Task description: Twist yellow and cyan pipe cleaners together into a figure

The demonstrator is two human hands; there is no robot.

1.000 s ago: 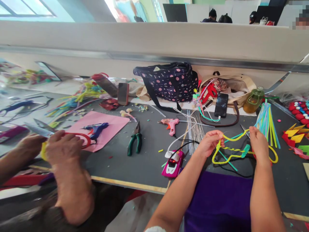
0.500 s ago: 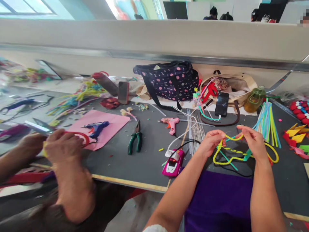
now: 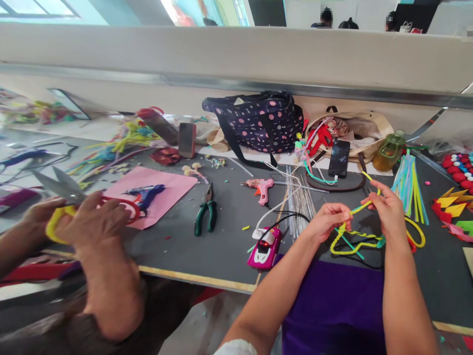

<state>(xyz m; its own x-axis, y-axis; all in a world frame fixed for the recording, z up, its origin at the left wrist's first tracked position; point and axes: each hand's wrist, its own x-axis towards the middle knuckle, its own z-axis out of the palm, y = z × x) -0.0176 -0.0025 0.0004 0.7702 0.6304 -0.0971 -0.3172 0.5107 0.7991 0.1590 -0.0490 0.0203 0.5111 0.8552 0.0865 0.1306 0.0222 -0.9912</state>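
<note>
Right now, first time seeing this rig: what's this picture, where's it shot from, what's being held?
There's no machine: a person works bare-handed, and the view looks forward and down from a camera on their head. The left hand and right hand pinch a yellow fuzzy strand; a bent yellow outline shows just below. On the dark table lie green-handled pliers, a pink glue gun, a phone and thin wires. The hands at picture left, holding scissors, belong to someone else.
</note>
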